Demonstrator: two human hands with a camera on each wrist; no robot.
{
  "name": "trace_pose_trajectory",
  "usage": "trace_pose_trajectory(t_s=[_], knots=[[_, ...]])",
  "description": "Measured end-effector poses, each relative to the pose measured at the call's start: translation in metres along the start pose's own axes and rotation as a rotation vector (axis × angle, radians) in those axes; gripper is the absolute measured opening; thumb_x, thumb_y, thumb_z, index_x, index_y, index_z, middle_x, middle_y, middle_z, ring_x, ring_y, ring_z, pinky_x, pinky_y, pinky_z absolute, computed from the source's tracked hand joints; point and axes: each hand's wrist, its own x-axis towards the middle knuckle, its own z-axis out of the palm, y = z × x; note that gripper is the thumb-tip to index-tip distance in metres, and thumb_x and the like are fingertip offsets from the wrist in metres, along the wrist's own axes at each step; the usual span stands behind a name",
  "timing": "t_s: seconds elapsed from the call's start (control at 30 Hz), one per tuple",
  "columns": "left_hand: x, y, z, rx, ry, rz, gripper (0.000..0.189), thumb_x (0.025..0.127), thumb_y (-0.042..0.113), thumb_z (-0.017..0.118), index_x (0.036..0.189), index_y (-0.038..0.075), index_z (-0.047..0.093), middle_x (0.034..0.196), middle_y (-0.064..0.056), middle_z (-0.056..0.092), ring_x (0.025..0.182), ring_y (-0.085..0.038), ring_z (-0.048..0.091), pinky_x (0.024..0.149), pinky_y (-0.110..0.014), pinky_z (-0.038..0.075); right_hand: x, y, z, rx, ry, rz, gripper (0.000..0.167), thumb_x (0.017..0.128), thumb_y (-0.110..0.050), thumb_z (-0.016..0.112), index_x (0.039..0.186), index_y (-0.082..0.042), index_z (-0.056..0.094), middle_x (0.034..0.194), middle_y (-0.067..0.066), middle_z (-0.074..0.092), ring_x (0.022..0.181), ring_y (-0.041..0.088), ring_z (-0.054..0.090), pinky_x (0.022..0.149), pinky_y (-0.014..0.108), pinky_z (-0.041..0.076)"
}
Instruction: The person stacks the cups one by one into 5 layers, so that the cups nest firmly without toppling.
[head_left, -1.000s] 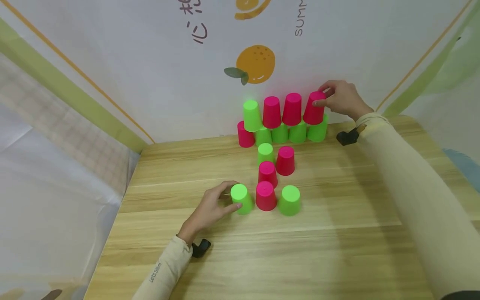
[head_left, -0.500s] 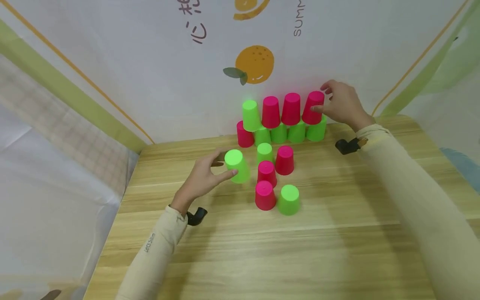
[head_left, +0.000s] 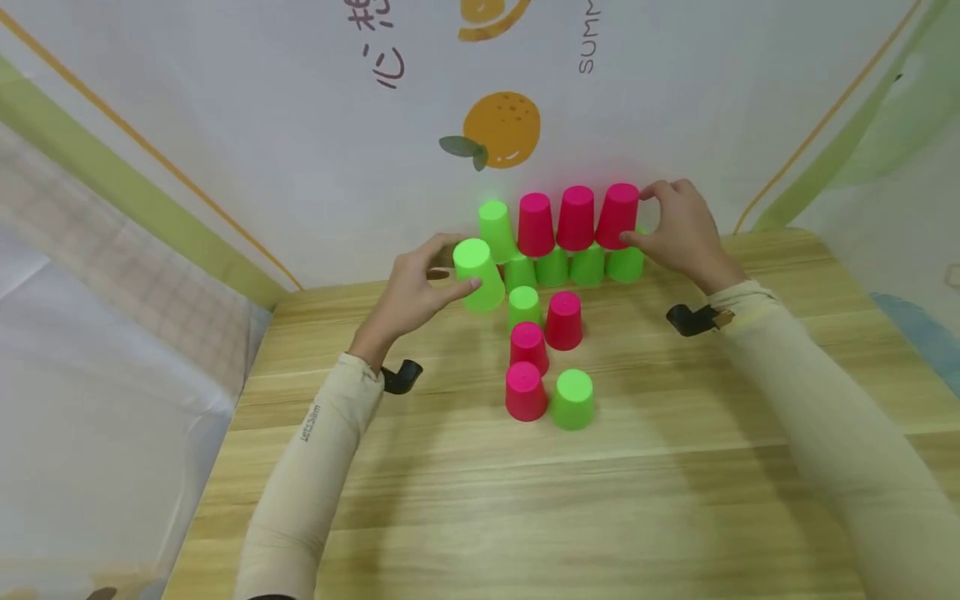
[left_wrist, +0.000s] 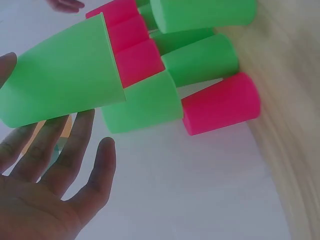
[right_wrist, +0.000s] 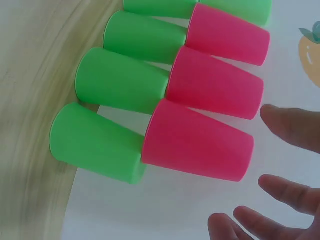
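My left hand (head_left: 408, 296) holds an upside-down green cup (head_left: 480, 282) between thumb and fingers, raised in front of the left end of a two-tier cup wall. The upper tier has a green cup (head_left: 494, 227) at the left and three pink ones. Below them stand several green cups and a pink end cup (left_wrist: 222, 105), mostly hidden in the head view. My right hand (head_left: 686, 232) is beside the rightmost upper pink cup (head_left: 618, 218); in the right wrist view its spread fingers (right_wrist: 290, 192) are apart from that cup.
In front of the wall stand loose upside-down cups: a green one (head_left: 524, 305), a pink one (head_left: 564, 322), two more pink ones and a green cup (head_left: 573, 400) nearest me. A printed white cloth (head_left: 360, 183) hangs behind the wooden table (head_left: 465, 517).
My left hand has lifted the green cup from the front row and carried it away from me to the wall's left end. My right hand has stayed by the rightmost pink cup, shifting slightly.
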Motion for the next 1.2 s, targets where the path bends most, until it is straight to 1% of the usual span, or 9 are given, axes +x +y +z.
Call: trace_pose_trajectory(t_s=[0.17, 0.33, 0.43, 0.57, 0.7, 0.83, 0.93, 1.07, 1.2], knots=[[0.014, 0.004, -0.004, 0.000, 0.020, -0.003, 0.052, 0.089, 0.026, 0.077, 0.137, 0.018, 0.058, 0.125, -0.008, 0.071, 0.115, -0.023, 0.067, 0.102, -0.046, 0.054, -0.014, 0.000, 0.005, 0.028, 0.014, -0.040, 0.059, 0.089, -0.023, 0.072, 0.134, 0.009, 0.049, 0.138, 0.033, 0.045, 0.121, 0.047, 0.046, 0.099, 0.062, 0.044], [0.027, 0.010, -0.006, 0.003, 0.039, -0.003, 0.052, 0.089, 0.028, 0.076, 0.137, 0.019, 0.058, 0.126, -0.007, 0.071, 0.116, -0.023, 0.066, 0.103, -0.046, 0.053, -0.036, -0.006, 0.017, 0.052, 0.011, -0.151, 0.051, 0.085, -0.018, 0.077, 0.125, 0.007, 0.056, 0.128, 0.030, 0.054, 0.111, 0.046, 0.058, 0.091, 0.058, 0.051], [0.036, 0.012, -0.007, 0.008, 0.047, 0.001, 0.052, 0.089, 0.028, 0.076, 0.137, 0.019, 0.058, 0.126, -0.007, 0.070, 0.117, -0.022, 0.066, 0.103, -0.046, 0.052, -0.047, -0.008, 0.026, 0.086, -0.054, -0.253, 0.047, 0.085, -0.017, 0.079, 0.123, 0.003, 0.060, 0.124, 0.025, 0.061, 0.108, 0.043, 0.064, 0.086, 0.054, 0.057], [0.047, 0.013, -0.006, 0.012, 0.062, 0.003, 0.052, 0.090, 0.029, 0.075, 0.137, 0.019, 0.057, 0.127, -0.005, 0.069, 0.116, -0.019, 0.065, 0.101, -0.042, 0.052, -0.062, -0.008, 0.037, 0.139, -0.188, -0.372, 0.047, 0.084, -0.017, 0.080, 0.125, 0.000, 0.062, 0.123, 0.017, 0.067, 0.106, 0.035, 0.068, 0.080, 0.047, 0.062], [0.058, 0.015, -0.006, 0.021, 0.087, 0.012, 0.052, 0.091, 0.029, 0.074, 0.138, 0.018, 0.056, 0.127, -0.006, 0.069, 0.116, -0.019, 0.065, 0.100, -0.040, 0.053, -0.079, -0.011, 0.047, 0.176, -0.294, -0.436, 0.048, 0.083, -0.018, 0.082, 0.124, -0.002, 0.064, 0.118, 0.013, 0.070, 0.104, 0.028, 0.069, 0.078, 0.041, 0.063], [0.070, 0.017, -0.005, 0.027, 0.125, 0.024, 0.052, 0.091, 0.029, 0.073, 0.139, 0.017, 0.056, 0.125, -0.006, 0.069, 0.115, -0.018, 0.065, 0.100, -0.037, 0.054, -0.091, -0.014, 0.056, 0.232, -0.404, -0.466, 0.048, 0.082, -0.023, 0.084, 0.123, -0.006, 0.064, 0.118, 0.009, 0.070, 0.106, 0.027, 0.068, 0.079, 0.037, 0.063], [0.080, 0.018, -0.003, 0.005, 0.155, 0.020, 0.053, 0.092, 0.029, 0.073, 0.140, 0.018, 0.055, 0.127, -0.005, 0.068, 0.117, -0.018, 0.064, 0.101, -0.034, 0.054, -0.098, -0.015, 0.061, 0.279, -0.471, -0.483, 0.052, 0.079, -0.025, 0.086, 0.123, -0.008, 0.063, 0.121, 0.008, 0.069, 0.107, 0.028, 0.067, 0.081, 0.036, 0.062], [0.093, 0.019, 0.004, -0.046, 0.194, 0.003, 0.054, 0.092, 0.028, 0.073, 0.141, 0.017, 0.053, 0.131, -0.005, 0.065, 0.120, -0.019, 0.062, 0.101, -0.030, 0.054, -0.104, -0.016, 0.067, 0.329, -0.528, -0.485, 0.055, 0.077, -0.023, 0.088, 0.124, -0.009, 0.063, 0.123, 0.011, 0.068, 0.107, 0.025, 0.067, 0.083, 0.035, 0.060], [0.104, 0.022, 0.011, -0.044, 0.219, 0.004, 0.056, 0.093, 0.028, 0.072, 0.143, 0.015, 0.051, 0.133, -0.006, 0.064, 0.121, -0.018, 0.061, 0.102, -0.028, 0.053, -0.107, -0.015, 0.075, 0.367, -0.555, -0.460, 0.054, 0.078, -0.019, 0.087, 0.124, -0.005, 0.063, 0.120, 0.009, 0.069, 0.107, 0.023, 0.066, 0.084, 0.033, 0.060]])
